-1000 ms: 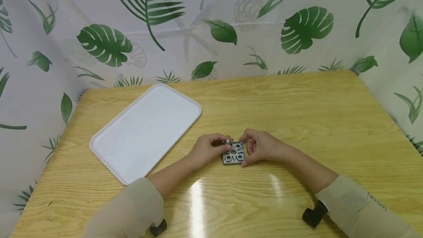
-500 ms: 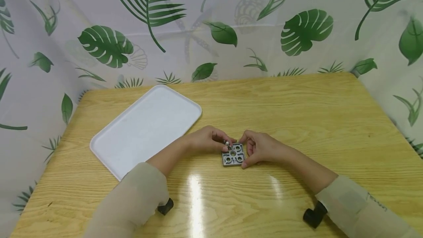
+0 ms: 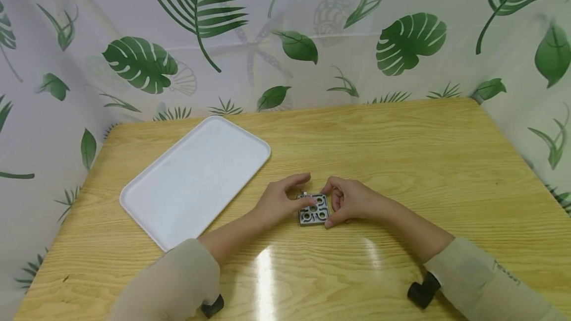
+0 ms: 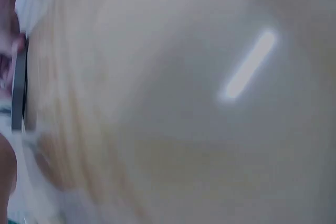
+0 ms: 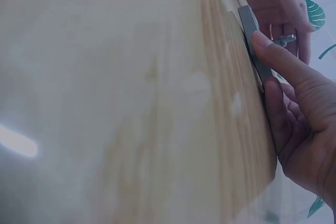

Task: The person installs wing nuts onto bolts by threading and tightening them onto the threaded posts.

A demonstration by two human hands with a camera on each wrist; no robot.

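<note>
A square grey metal plate (image 3: 314,216) with several round holes lies on the table between the hands. A small bolt (image 5: 285,40) stands up from its far left corner. My right hand (image 3: 359,201) pinches the plate's right side between thumb and forefinger. My left hand (image 3: 281,199) is at the plate's left, its thumb reaching over the plate and its forefinger raised apart from the bolt top. In the right wrist view, left fingers hang behind the bolt. At the left border of the left wrist view, the plate (image 4: 19,87) shows edge-on.
A white rectangular tray (image 3: 196,177) lies at an angle on the wooden table (image 3: 401,152), left of the hands. A leaf-printed cloth (image 3: 276,24) hangs behind and beside the table. Black wrist mounts (image 3: 421,294) stick out below the sleeves.
The left wrist rose and turned, then came back down. Its thumb and forefinger, earlier closed round the bolt, are now spread apart. The right hand and the plate have stayed nearly still.
</note>
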